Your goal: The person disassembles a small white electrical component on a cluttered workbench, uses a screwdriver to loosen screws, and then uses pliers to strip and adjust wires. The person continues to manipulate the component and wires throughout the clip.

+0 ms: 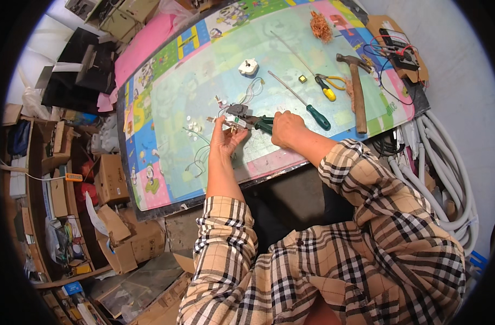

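My left hand [226, 138] has its fingers closed around a small white part with metal pieces [236, 121], perhaps from an electrical device, over the near middle of the table. In my fist, my right hand [288, 130] grips pliers with dark green handles [265, 123]. Their jaws meet the white part, though the exact contact is too small to make out. A dark grey piece [238, 109] lies just beyond it, beside thin wires [253, 91]. Left of my left hand are several small white pieces [191, 125] and more loose wire [197, 157].
On the patterned mat [177, 97] lie a white fitting [248, 67], a green screwdriver [317, 116], a yellow-and-black screwdriver [326, 91], yellow-handled pliers [336, 81], a hammer [359, 100] and tangled copper wire [320, 27]. A meter with leads [400, 46] sits far right. Shelves [39, 189] stand left; hoses [448, 162] hang right.
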Action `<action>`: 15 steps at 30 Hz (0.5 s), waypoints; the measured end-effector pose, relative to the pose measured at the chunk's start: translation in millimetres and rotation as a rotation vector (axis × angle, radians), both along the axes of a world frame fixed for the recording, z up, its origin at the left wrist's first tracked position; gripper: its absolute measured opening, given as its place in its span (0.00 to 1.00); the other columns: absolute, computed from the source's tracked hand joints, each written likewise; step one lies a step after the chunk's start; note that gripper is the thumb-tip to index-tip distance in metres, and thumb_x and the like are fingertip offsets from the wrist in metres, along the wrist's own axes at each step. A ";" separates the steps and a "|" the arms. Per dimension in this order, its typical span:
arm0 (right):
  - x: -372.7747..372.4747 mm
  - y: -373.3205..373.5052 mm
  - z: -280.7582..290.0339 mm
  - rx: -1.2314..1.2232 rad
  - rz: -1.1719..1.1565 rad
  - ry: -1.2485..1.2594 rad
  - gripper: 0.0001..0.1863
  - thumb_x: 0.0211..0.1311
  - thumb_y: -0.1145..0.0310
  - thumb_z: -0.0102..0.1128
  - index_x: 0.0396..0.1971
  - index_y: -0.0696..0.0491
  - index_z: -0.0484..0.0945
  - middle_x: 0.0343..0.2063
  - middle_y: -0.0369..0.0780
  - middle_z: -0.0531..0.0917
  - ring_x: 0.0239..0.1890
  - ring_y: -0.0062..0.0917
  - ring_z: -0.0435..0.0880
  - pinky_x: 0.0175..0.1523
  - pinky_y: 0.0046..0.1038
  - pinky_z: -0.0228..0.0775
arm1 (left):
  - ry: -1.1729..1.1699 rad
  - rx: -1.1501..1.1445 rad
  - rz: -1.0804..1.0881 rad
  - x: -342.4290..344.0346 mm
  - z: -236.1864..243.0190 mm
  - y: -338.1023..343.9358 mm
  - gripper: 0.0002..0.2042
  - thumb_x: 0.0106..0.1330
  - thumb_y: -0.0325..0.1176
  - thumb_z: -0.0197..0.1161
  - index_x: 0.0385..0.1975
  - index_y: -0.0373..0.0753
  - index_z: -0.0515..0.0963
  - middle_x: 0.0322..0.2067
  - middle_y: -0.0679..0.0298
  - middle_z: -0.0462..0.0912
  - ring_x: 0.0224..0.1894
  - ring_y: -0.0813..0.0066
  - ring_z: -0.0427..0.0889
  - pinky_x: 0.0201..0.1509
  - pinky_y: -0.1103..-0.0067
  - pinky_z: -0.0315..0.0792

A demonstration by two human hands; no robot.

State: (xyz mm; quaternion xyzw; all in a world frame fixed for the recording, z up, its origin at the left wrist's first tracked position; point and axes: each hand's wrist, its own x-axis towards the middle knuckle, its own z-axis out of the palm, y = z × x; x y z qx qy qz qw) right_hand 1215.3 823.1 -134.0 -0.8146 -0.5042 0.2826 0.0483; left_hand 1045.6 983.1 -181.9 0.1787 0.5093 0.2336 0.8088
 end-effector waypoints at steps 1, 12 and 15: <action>1.4 1.8 -1.6 -0.015 -0.006 0.017 0.21 0.55 0.64 0.55 0.46 0.61 0.70 0.42 0.46 0.75 0.43 0.35 0.80 0.44 0.32 0.73 | 0.041 0.034 -0.008 3.0 -0.8 -1.1 0.35 0.53 0.50 0.66 0.44 0.21 0.64 0.42 0.48 0.73 0.45 0.48 0.78 0.51 0.56 0.76; -3.9 4.5 -12.4 0.145 0.058 -0.243 0.18 0.55 0.66 0.55 0.44 0.57 0.71 0.40 0.45 0.75 0.41 0.32 0.79 0.44 0.33 0.71 | -0.137 -0.233 0.202 11.3 20.0 -19.1 0.31 0.57 0.53 0.59 0.45 0.26 0.68 0.43 0.45 0.74 0.43 0.47 0.78 0.49 0.56 0.77; -0.2 8.3 -20.4 0.273 0.085 -0.362 0.16 0.56 0.66 0.55 0.43 0.56 0.71 0.39 0.43 0.75 0.40 0.32 0.78 0.43 0.33 0.69 | -0.118 -0.238 0.292 12.7 24.0 -19.4 0.29 0.59 0.54 0.57 0.43 0.27 0.69 0.40 0.46 0.76 0.40 0.49 0.79 0.46 0.60 0.80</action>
